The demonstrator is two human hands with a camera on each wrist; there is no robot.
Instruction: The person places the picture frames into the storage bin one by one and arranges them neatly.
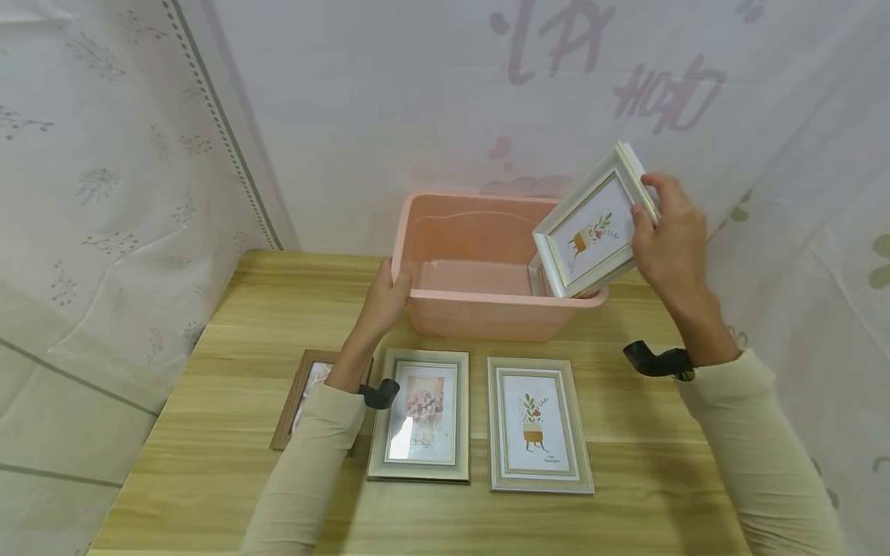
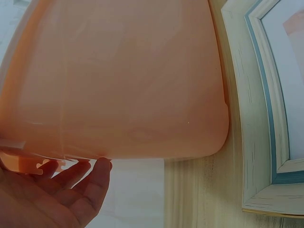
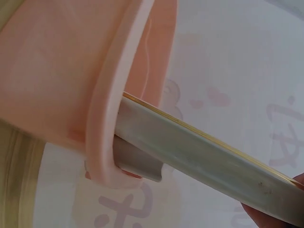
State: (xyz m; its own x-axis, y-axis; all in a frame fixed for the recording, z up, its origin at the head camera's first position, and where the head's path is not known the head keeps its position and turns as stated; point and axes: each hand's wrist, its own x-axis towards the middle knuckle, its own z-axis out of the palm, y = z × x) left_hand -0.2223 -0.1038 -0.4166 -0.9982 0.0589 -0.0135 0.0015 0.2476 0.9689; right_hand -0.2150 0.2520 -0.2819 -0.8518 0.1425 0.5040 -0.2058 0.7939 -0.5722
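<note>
A: Picture frame [image 1: 589,233], white-bordered, tilts over the 2 o'clock end of your pink bin [image 1: 480,317], its lower end inside the mouth. How should you expect it to handle?

B: Likely rigid and fairly light for you, though its front may be glass and its corners could chip. The smooth moulding might slip if your pinch loosens.

A: And your hold?

B: Your right hand [image 1: 673,239] is clamped on the short edge facing 2 o'clock, thumb on the front border. That seems sound: gripping moulding spares the pane. Taking a long side nearer the middle would probably curb any swing.

A: Your other side?

B: Your left hand [image 1: 386,300] is curled round the bin's rim at 9 o'clock, likely steadying thin, slightly flexible plastic.

A: Farther out?

B: On your table [image 1: 188,463], reading from the bin, a brown frame [image 1: 295,401] lies at 8 o'clock, partly behind your arm; a cream-and-blue frame [image 1: 419,417] at 7; a potted-plant frame [image 1: 539,425] near 6.
</note>
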